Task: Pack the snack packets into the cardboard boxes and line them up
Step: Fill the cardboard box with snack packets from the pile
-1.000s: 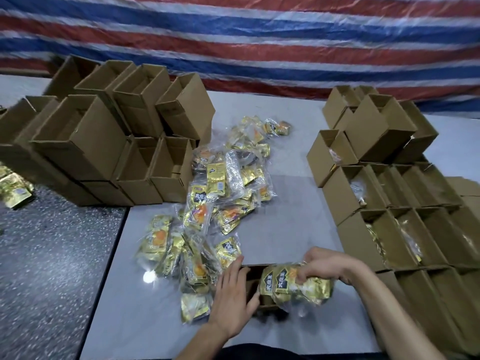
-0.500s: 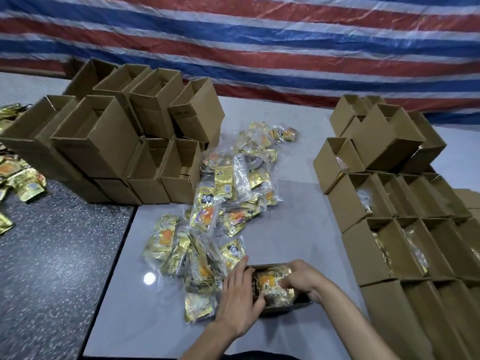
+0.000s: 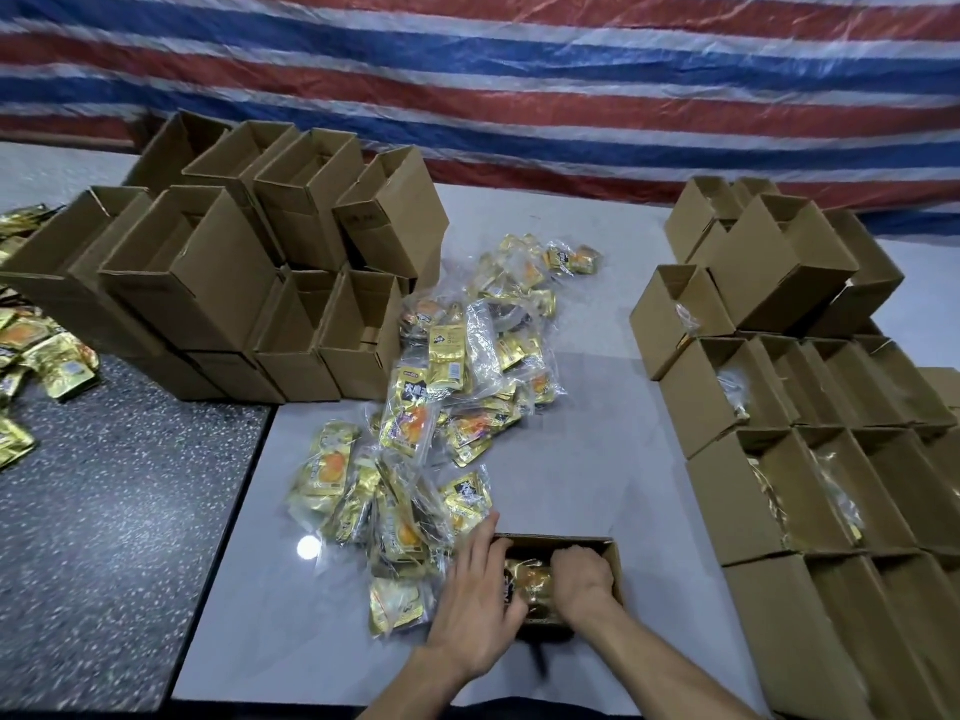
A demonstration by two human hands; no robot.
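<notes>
An open cardboard box (image 3: 613,556) stands on the pale table near its front edge. A gold snack packet (image 3: 530,582) lies inside it. My right hand (image 3: 582,579) is down in the box, fingers curled and pressing on that packet. My left hand (image 3: 475,610) grips the box's left wall, fingers spread over the rim. A loose heap of gold snack packets (image 3: 436,428) in clear bags spreads across the table's middle, just left of the box.
Empty open boxes (image 3: 249,272) are stacked at the back left. Rows of boxes (image 3: 810,491), some holding packets, line the right side. More gold packets (image 3: 47,356) lie on the dark speckled table at far left. A striped tarp hangs behind.
My right hand carried the packet from above the box down into it and now pushes it in. My left hand slid onto the box's left wall.
</notes>
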